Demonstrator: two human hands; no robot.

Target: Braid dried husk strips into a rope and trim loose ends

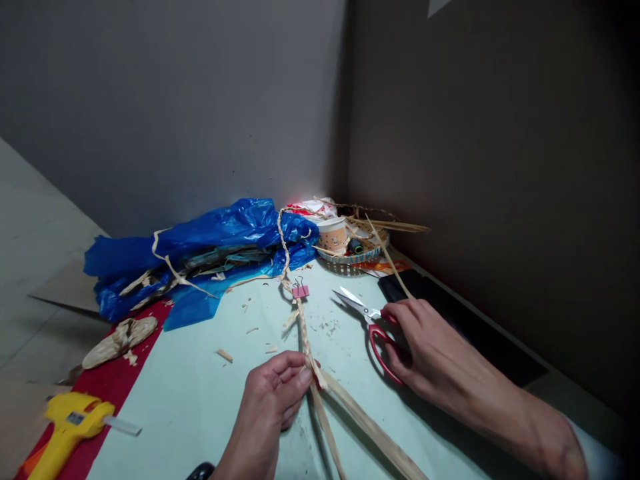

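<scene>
Left hand sits closest, below the pink binder clip, with thumb and curled fingers pinching the braided straw strip that runs up to the clip. Pale green table lies open left of the clip. A crumpled blue plastic bag crowds the far edge, up-left of the clip. Right of the clip, the right hand curls its fingers around the handles of the red-handled scissors, whose blades are slightly parted. A yellow glue gun lies far down-left of the clip.
</scene>
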